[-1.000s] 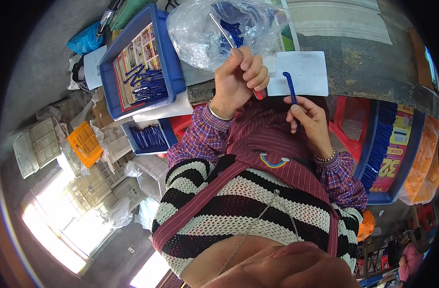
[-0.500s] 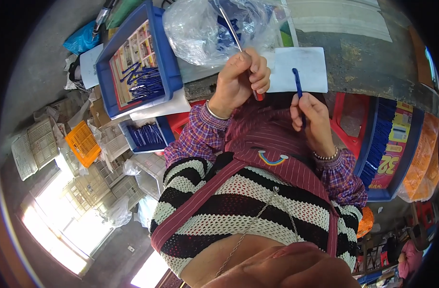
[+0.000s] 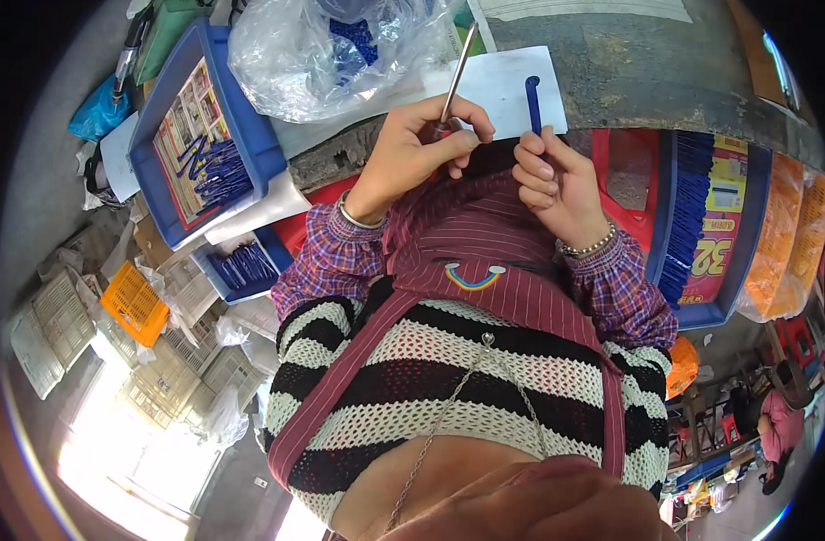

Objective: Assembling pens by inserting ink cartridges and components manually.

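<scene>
In my left hand (image 3: 419,155) is a slim metal-shafted tool (image 3: 460,74) with a reddish handle, resembling a screwdriver. Its shaft slants up and to the right; the fingers mostly hide the handle. My right hand (image 3: 556,185) is closed on a thin blue stick (image 3: 533,106) with a rounded, slightly bent head. The stick points upward, its lower end hidden in the fingers. Both hands are above the front of my maroon apron (image 3: 457,225), a short gap apart. Behind the stick, a white sheet (image 3: 498,83) lies on the worn tabletop (image 3: 624,77).
Left of my hands stands a blue tray (image 3: 273,158) with blue strips on printed paper. A clear plastic bag (image 3: 277,68) with blue parts lies beside it. Below is a smaller blue bin (image 3: 277,252). At right are another blue tray (image 3: 701,314) and orange bagged goods (image 3: 795,234).
The view has shifted, so the table and trays appear further left. My left hand has rotated, tipping the tool's shaft from up-left to up-right. My right hand still grips the blue stick.
</scene>
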A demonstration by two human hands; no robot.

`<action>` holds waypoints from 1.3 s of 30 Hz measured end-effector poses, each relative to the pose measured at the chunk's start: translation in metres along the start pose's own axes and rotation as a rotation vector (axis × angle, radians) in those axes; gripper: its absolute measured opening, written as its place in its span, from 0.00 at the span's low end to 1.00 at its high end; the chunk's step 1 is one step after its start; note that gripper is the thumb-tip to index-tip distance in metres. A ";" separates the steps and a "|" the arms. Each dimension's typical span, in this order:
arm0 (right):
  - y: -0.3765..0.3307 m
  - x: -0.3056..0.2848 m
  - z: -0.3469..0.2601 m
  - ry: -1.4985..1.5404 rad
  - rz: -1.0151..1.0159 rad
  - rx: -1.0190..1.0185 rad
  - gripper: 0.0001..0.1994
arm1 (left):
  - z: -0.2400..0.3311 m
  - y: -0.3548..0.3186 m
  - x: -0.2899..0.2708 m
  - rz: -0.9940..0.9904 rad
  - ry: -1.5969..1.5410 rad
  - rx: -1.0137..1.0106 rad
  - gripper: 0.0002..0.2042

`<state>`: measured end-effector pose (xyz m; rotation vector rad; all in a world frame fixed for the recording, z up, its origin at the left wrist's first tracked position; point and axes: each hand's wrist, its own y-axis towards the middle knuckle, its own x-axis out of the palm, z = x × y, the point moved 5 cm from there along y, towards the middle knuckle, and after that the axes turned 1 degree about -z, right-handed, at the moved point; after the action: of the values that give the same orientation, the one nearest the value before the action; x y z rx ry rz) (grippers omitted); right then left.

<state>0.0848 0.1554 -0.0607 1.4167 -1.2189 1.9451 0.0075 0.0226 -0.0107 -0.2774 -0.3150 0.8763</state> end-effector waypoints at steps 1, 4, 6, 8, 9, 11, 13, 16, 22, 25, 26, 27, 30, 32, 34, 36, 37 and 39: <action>0.000 0.000 0.000 0.001 -0.003 0.000 0.13 | 0.001 0.000 0.001 0.001 0.001 0.000 0.04; -0.001 0.000 0.000 -0.026 0.019 -0.009 0.13 | 0.000 -0.001 -0.001 0.053 -0.016 -0.019 0.03; -0.001 -0.001 0.000 -0.038 0.021 -0.015 0.13 | -0.001 0.000 -0.001 0.037 -0.044 0.011 0.02; -0.001 -0.001 0.000 -0.050 0.023 -0.021 0.13 | -0.003 0.000 -0.003 0.023 -0.043 0.014 0.01; -0.001 -0.002 0.001 -0.061 0.032 -0.026 0.13 | -0.004 0.001 -0.002 0.007 -0.043 0.015 0.01; -0.001 -0.002 0.001 -0.071 0.039 -0.031 0.13 | -0.004 0.001 -0.003 0.007 -0.041 0.011 0.01; -0.002 -0.001 0.001 -0.107 0.042 -0.045 0.13 | -0.003 0.001 -0.003 0.008 -0.039 0.008 0.01; -0.003 -0.001 0.000 -0.156 0.056 -0.072 0.13 | -0.003 0.002 -0.003 0.026 -0.028 -0.007 0.01; -0.005 0.003 -0.001 -0.335 0.115 -0.139 0.12 | -0.005 0.002 -0.004 0.040 0.003 -0.031 0.02; -0.005 0.003 -0.002 -0.355 0.111 -0.154 0.12 | -0.006 0.001 -0.004 0.030 0.040 -0.046 0.02; -0.005 0.003 -0.001 -0.355 0.111 -0.153 0.12 | -0.006 0.001 -0.003 0.017 0.052 -0.037 0.03; -0.005 0.003 -0.001 -0.362 0.119 -0.155 0.12 | -0.006 0.001 -0.003 0.005 0.065 -0.027 0.03; -0.005 0.003 -0.001 -0.372 0.130 -0.159 0.12 | -0.006 0.002 -0.002 -0.030 0.087 0.001 0.03; -0.005 0.003 -0.001 -0.375 0.134 -0.161 0.12 | -0.006 0.003 -0.002 -0.030 0.085 -0.004 0.03; -0.004 0.003 -0.001 -0.441 0.171 -0.171 0.12 | -0.006 0.003 -0.002 -0.028 0.085 -0.009 0.03; -0.005 0.004 -0.001 -0.490 0.192 -0.180 0.11 | -0.005 0.002 -0.001 -0.047 0.104 -0.049 0.02; -0.005 0.004 -0.001 -0.539 0.213 -0.191 0.11 | -0.003 0.001 0.000 -0.039 0.108 -0.049 0.02; -0.006 0.004 -0.002 -0.616 0.207 -0.206 0.11 | 0.000 0.001 0.002 -0.027 0.099 -0.064 0.02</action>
<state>0.0865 0.1592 -0.0547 1.9081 -1.8375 1.4754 0.0082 0.0245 -0.0105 -0.3736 -0.2542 0.8237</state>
